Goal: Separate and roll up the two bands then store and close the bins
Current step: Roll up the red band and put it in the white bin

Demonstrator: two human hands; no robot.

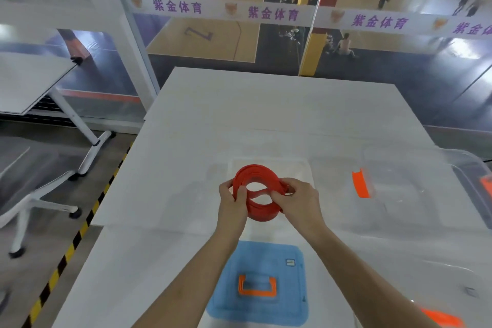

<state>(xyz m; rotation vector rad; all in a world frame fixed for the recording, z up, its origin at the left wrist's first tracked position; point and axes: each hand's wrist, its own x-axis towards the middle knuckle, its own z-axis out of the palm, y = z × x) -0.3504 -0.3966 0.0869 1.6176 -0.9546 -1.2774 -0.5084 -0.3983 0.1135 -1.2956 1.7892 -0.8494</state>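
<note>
Glass walls beyond the white counter [213, 114] look onto a sports court, and the head view, the only one, takes in everything on the counter. Just past the blue lid [287, 301], the red band [255, 176] is held in the air as a loose coil of several turns. The left hand [234, 202] has its fingers [241, 193] pinching the coil's left side, and the right hand [300, 202] pinches the right side with its fingers curled round the turns. Behind the coil, farther from the blue lid, is a small clear bin [300, 170]. A large clear bin [399, 194] lies to the right of the lid. The likeliest trouble is the coil springing apart: the turns are uneven and only pinched at two spots, so easing either grip before it reaches a bin would probably let it unwind. It may also snag on the small bin's rim if lowered tilted. By count: one band showing, the second not visible; two hands; two clear bins; one blue lid with one orange handle [257, 286]; three orange clips [360, 185] seen about the large bin.
</note>
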